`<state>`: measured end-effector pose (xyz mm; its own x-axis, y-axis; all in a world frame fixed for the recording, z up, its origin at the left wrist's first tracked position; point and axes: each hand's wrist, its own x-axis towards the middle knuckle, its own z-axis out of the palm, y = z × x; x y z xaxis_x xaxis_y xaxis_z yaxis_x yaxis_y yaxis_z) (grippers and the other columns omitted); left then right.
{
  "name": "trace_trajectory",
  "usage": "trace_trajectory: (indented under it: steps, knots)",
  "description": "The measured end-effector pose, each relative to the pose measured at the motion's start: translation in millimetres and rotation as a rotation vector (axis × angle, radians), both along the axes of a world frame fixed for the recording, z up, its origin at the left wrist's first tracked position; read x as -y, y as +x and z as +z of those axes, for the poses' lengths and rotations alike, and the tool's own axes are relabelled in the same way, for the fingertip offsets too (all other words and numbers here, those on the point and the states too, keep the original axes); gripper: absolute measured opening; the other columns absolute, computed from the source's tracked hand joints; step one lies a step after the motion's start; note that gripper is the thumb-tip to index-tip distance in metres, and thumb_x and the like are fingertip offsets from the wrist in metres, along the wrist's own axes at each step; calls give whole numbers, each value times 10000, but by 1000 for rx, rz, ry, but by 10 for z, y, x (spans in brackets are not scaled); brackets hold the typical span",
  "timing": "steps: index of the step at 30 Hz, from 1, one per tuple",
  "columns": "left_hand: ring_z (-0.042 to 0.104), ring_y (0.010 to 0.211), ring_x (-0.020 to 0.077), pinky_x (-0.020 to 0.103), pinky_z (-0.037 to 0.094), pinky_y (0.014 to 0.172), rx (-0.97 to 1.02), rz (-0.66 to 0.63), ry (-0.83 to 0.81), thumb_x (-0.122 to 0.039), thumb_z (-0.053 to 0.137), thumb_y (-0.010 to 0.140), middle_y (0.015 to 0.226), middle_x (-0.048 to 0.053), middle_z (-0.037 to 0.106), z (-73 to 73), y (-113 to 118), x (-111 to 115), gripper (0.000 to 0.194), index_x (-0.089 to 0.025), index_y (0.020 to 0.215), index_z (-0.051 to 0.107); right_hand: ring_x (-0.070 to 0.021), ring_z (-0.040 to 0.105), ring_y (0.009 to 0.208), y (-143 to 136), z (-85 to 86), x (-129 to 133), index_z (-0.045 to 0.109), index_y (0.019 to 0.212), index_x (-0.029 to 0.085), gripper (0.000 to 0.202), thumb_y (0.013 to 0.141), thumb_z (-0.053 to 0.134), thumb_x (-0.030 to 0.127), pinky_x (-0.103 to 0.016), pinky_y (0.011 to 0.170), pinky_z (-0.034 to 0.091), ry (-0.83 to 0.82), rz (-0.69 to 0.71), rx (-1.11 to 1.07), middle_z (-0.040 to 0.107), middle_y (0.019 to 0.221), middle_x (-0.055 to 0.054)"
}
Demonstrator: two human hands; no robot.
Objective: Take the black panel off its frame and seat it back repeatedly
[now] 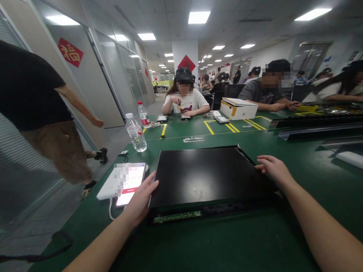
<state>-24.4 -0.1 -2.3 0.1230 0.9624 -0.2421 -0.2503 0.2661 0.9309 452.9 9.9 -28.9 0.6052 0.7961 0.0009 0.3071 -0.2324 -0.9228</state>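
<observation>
A black display panel (200, 175) lies in front of me, its glossy face up and reflecting a ceiling light. Under its near edge shows a strip of green circuit board (176, 217). Part of a dark frame (244, 151) sticks out along the far right side. My left hand (140, 199) grips the panel's left edge, thumb on top and the other fingers partly hidden. At the right edge is my right hand (272, 168), its fingers stretched out and apart; whether they press on the frame I cannot tell.
Left of the panel lie a lit phone (131, 183) and a white box-like device (108, 184) with a cable. Water bottles (136, 133) stand behind. Long black metal strips (324, 131) lie right. A person (34, 89) walks past at left; co-workers (186, 96) sit opposite near a white box (240, 109).
</observation>
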Motion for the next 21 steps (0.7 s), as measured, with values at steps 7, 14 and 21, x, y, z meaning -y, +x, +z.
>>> trace_trajectory:
  steps: [7,14,21]
  knots:
    - [701,1250,382,464,594,995,37,34,7,-365,892,712,1289,109,781,5,26,-10,587,-253,1271,752,-191,645,581,-46,51,25,716,1003,197,259,786,652,323,-341,637,492,-39,-21,69,755,686,-66]
    - [683,1277,371,436,595,974,54,38,28,-350,870,739,1295,121,774,13,44,14,578,-220,1286,732,-191,642,589,-37,39,17,723,998,196,270,776,663,337,-351,664,497,-38,-15,73,763,704,-69]
    - [716,1220,384,451,592,981,14,-11,23,-376,897,733,1255,126,790,38,35,39,714,-227,1393,670,-191,646,609,-36,30,19,728,1018,187,287,783,653,333,-339,657,494,-36,-15,59,761,708,-73]
